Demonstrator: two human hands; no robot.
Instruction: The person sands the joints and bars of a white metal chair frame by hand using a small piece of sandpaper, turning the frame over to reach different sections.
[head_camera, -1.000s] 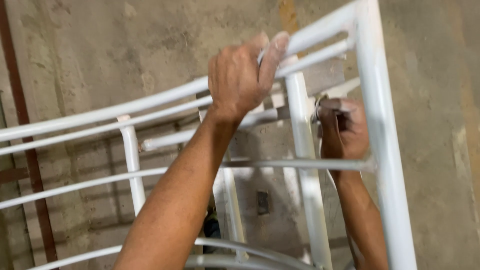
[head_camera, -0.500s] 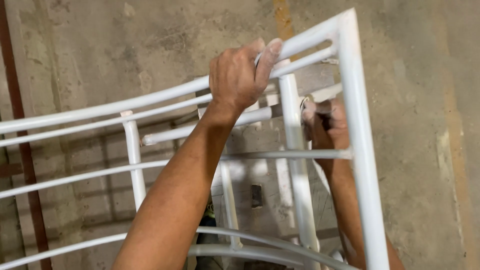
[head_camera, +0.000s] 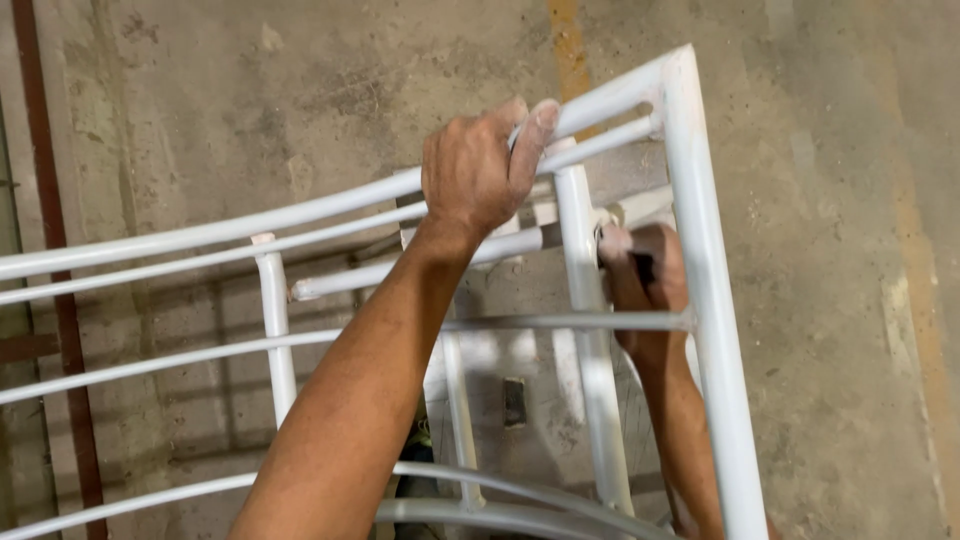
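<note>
A white painted metal frame (head_camera: 700, 300) of tubes and thin rods stands over a concrete floor. My left hand (head_camera: 478, 170) grips its curved top rail (head_camera: 300, 212), thumb up over the bar. My right hand (head_camera: 645, 275) is lower, inside the frame between an upright tube (head_camera: 585, 330) and the corner post. It is closed around a small dark-handled tool, pressed against the upright tube near a joint. The tool's tip is hidden by the fingers and the tube.
Rough grey concrete floor (head_camera: 830, 200) lies all around, with a faded yellow line (head_camera: 570, 50) at the top. A rusty brown bar (head_camera: 55, 260) runs down the left edge. More white frame rods cross below my arms.
The view has shifted, so the frame corner sits lower and further left. My right hand has moved slightly closer to the upright tube. My left hand keeps its grip on the top rail.
</note>
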